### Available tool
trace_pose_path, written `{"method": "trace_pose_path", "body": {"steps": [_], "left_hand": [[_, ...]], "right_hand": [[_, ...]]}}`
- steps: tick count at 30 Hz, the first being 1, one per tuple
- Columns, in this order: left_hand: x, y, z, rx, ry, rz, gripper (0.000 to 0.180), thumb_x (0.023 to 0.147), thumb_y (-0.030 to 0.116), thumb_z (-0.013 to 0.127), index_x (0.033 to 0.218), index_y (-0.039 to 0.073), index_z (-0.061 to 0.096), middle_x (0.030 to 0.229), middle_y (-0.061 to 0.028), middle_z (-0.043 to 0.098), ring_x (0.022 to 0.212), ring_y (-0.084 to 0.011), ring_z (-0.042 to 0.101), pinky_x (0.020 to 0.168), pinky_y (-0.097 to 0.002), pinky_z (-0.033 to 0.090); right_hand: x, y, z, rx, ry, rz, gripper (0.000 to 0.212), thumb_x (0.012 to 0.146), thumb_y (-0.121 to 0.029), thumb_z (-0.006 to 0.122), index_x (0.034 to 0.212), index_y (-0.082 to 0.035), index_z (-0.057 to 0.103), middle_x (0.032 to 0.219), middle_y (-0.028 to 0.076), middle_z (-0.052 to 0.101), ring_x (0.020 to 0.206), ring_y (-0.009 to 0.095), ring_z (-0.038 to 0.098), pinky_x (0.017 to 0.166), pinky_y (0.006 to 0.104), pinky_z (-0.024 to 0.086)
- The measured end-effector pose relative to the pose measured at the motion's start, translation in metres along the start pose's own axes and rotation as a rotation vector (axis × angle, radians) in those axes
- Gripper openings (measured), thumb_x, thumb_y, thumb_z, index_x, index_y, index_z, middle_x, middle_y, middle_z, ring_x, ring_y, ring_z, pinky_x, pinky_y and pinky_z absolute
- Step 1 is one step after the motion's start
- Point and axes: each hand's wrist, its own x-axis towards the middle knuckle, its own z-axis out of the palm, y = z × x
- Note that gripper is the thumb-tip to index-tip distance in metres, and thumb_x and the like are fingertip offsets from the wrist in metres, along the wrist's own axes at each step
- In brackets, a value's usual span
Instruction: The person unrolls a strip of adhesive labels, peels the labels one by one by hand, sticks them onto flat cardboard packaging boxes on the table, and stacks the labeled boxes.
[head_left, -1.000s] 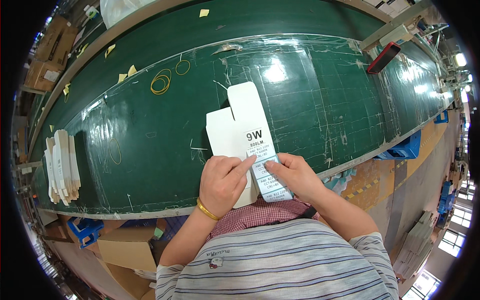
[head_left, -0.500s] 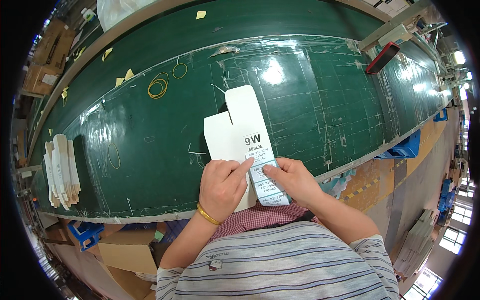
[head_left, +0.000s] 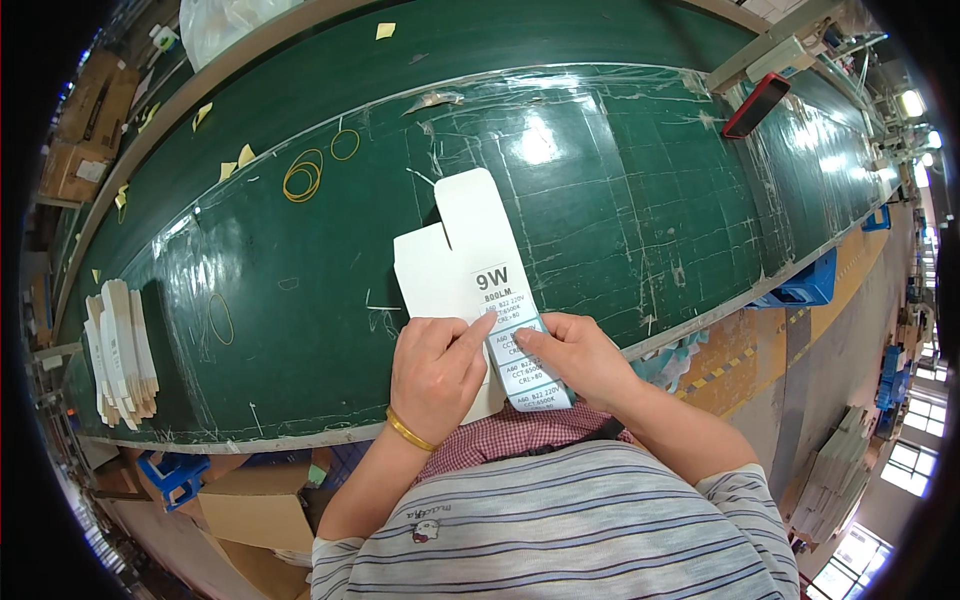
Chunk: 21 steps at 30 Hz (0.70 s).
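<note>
A flat white folding carton with dark print lies on the green bench in front of me, its long flap pointing away. Over its lower right part runs a strip of pale blue printed labels, its near end hanging toward my lap. My left hand rests on the carton, most fingers curled, with the index fingertip pressed at the far label's left edge. From the right, my right hand grips the strip, thumb on top and the other fingers partly hidden beneath it.
A stack of folded white cartons stands at the left. Yellow rubber bands lie farther back. A red-edged phone sits at the far right. Beyond the bench's near edge are a blue plastic stool and an open cardboard box.
The whole view has shifted slightly, so bench things sit a little further left. Both hands keep nearly the same hold on the label strip and carton.
</note>
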Motion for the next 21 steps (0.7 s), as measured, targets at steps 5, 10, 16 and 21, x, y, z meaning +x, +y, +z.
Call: {"method": "trace_pose_path", "body": {"steps": [5, 10, 16, 21], "left_hand": [[0.0, 0.001, 0.0, 0.007, -0.002, -0.002, 0.035, 0.069, 0.0, 0.065, 0.103, 0.004, 0.068, 0.08, -0.0046, 0.054, 0.073, -0.0215, 0.05, 0.066, -0.0339, 0.042], [0.001, 0.003, 0.0, 0.04, -0.017, -0.021, 0.034, 0.069, 0.0, 0.065, 0.103, 0.005, 0.069, 0.085, -0.0041, 0.056, 0.073, -0.0209, 0.05, 0.067, -0.0338, 0.042], [0.012, 0.008, -0.008, 0.087, -0.097, 0.033, 0.037, 0.068, -0.001, 0.064, 0.104, 0.008, 0.069, 0.093, -0.0026, 0.059, 0.076, -0.022, 0.052, 0.068, -0.0334, 0.044], [0.015, 0.008, -0.009, 0.121, -0.141, 0.038, 0.038, 0.069, 0.001, 0.065, 0.106, 0.01, 0.068, 0.093, -0.0011, 0.059, 0.075, -0.021, 0.052, 0.068, -0.0328, 0.045]], "right_hand": [[0.001, -0.001, -0.001, -0.042, 0.003, 0.003, 0.022, 0.094, -0.015, 0.055, 0.102, 0.005, 0.061, 0.085, 0.006, 0.065, 0.07, 0.008, 0.06, 0.058, 0.0229, 0.05], [-0.001, -0.003, -0.001, -0.02, 0.003, 0.007, 0.022, 0.094, -0.016, 0.056, 0.101, 0.005, 0.061, 0.084, 0.006, 0.065, 0.069, 0.008, 0.059, 0.057, 0.0232, 0.05], [0.0, -0.003, 0.0, -0.011, 0.004, 0.01, 0.022, 0.093, -0.016, 0.056, 0.098, 0.005, 0.061, 0.082, 0.005, 0.064, 0.068, 0.008, 0.059, 0.056, 0.0237, 0.049], [-0.002, 0.001, -0.002, -0.11, 0.004, -0.037, 0.023, 0.093, -0.018, 0.057, 0.096, 0.004, 0.061, 0.08, 0.004, 0.063, 0.068, 0.007, 0.057, 0.056, 0.0235, 0.048]]}}
